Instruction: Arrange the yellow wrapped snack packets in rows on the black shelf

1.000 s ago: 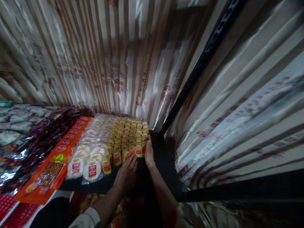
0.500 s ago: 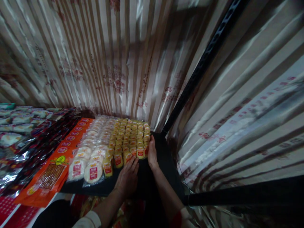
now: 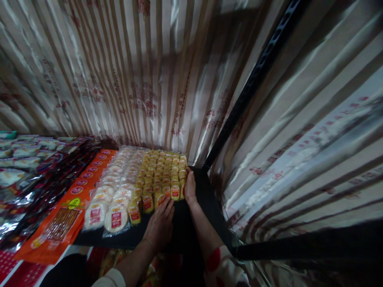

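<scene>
Small yellow snack packets (image 3: pixel 161 171) with red labels stand in tight rows on a dark shelf (image 3: pixel 191 227). My left hand (image 3: pixel 160 223) is at the front of these rows, its fingers stretched out and touching the front packets. Along the right side of the block, my right hand (image 3: pixel 190 187) lies flat and upright, palm against the outermost packets. Neither hand is wrapped round a packet. Round white rice crackers (image 3: pixel 116 219) in clear wrappers fill the rows just left of the yellow packets.
Orange snack bags (image 3: pixel 64 223) overlap in a line left of the crackers. Dark shiny packets (image 3: pixel 36 195) lie beyond them. A pleated printed curtain (image 3: pixel 134 71) hangs behind, and a black slotted post (image 3: pixel 239 105) rises at the right corner. More yellow packets sit below the shelf.
My right hand has shifted slightly left with the right edge of the yellow packets. My left hand stays at the front. The whole view has drifted a little.
</scene>
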{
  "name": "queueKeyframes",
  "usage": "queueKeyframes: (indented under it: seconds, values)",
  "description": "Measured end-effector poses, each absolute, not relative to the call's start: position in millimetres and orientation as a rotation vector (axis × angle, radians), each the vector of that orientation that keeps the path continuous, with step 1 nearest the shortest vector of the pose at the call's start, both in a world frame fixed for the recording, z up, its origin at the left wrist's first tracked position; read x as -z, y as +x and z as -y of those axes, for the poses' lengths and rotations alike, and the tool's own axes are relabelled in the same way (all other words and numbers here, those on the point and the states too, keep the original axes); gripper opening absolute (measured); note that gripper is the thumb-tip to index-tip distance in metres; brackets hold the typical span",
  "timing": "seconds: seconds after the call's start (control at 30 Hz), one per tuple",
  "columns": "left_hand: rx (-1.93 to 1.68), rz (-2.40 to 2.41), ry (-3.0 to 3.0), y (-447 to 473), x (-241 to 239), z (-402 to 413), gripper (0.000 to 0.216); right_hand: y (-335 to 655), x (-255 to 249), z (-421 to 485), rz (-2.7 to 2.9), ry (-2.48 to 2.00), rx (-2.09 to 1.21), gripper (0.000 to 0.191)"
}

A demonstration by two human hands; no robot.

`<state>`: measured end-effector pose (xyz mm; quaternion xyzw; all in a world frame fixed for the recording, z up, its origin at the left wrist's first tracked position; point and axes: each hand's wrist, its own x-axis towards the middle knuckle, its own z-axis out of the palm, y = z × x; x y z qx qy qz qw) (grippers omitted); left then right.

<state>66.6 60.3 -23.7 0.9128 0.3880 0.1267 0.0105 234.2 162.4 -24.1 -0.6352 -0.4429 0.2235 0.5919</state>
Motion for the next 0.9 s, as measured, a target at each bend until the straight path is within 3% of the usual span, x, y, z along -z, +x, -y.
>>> queueKeyframes:
  seconds: [0.43, 0.7, 0.9]
  values:
    - [-0.400, -1.228, 2.843, 66.6, 30.1, -61.6, 0.049, 224.3, 13.7, -158.8, 1.068, -1.577, -0.413, 0.062]
    - [-0.380, -1.222, 2.873, 66.4, 28.8, -61.0, 0.049, 232.8, 20.0, -155.2, 0.824, -1.296, -0.584, 0.060]
    - [-0.381, -1.225, 2.909, 66.3, 32.8, -61.4, 0.048, 248.0, 25.0, -152.3, 0.786, -1.456, -0.490, 0.061]
